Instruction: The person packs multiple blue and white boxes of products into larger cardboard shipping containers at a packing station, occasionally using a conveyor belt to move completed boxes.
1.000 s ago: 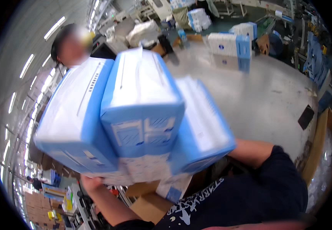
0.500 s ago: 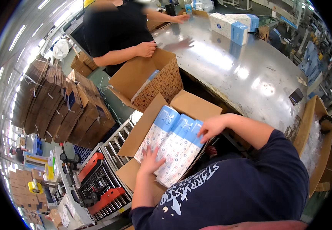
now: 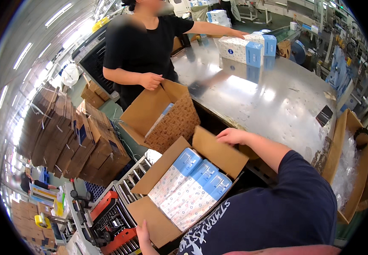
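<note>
An open cardboard carton [image 3: 154,221] lies before me, holding a row of white packs [image 3: 188,199] with blue ends and small round prints. My right hand [image 3: 233,137] has its fingers bent over the top edge of the carton's far flap [image 3: 218,153], which stands raised. At the near-left flap, my left hand [image 3: 143,236] holds the outer edge, with part of its fingers hidden. Just beyond is a second open carton [image 3: 177,125] with a printed side and a pack inside. A co-worker's hand [image 3: 152,80] is at that carton's rim.
The co-worker's other hand reaches toward white-and-blue packs [image 3: 239,50] on the metal table [image 3: 286,93]. Stacked flat cartons [image 3: 56,131] stand left. A roller conveyor [image 3: 129,187] with red parts [image 3: 104,205] runs beside my carton. A box of clear plastic [image 3: 347,174] is at right.
Both my hands have left the packs: the right moved up to the far flap, the left down to the near-left flap. The far flap is raised. The co-worker's arm now reaches the table packs.
</note>
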### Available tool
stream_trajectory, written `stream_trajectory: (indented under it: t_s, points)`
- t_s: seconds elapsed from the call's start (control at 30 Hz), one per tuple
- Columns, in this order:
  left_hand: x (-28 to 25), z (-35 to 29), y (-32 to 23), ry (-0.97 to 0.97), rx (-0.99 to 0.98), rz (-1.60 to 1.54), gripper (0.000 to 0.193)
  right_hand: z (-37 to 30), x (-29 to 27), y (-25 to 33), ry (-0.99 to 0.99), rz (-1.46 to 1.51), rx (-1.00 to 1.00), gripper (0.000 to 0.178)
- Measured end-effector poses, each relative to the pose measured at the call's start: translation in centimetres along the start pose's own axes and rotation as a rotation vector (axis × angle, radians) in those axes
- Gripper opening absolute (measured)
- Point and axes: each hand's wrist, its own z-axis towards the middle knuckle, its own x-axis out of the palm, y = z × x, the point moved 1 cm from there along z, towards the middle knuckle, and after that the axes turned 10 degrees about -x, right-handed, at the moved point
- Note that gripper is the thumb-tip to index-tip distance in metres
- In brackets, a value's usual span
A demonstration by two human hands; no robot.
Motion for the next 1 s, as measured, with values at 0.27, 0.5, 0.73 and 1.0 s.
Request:
stream_trajectory:
  t_s: [0.27, 0.5, 0.73, 1.0]
  points:
    - [11.4, -6.4, -13.3, 0.617, 0.359, 0.932, 0.060, 5.0, 11.7, -2.5, 0.822, -1.108, -0.578, 0.056]
    - [11.2, -5.7, -14.9, 0.646, 0.331, 0.843, 0.082, 8.8, 11.9, -0.6, 1.016, -1.244, -0.516, 0.050]
    - [14.6, -1.4, -12.2, -0.019, 0.130, 0.928, 0.122, 13.2, 9.7, 9.2, 0.067, -1.228, -0.803, 0.027]
    - [11.0, 7.8, 2.0, 0.193, -0.112, -0.058, 0.068, 5.3, 11.9, -5.0, 0.329, -0.975, -0.741, 0.072]
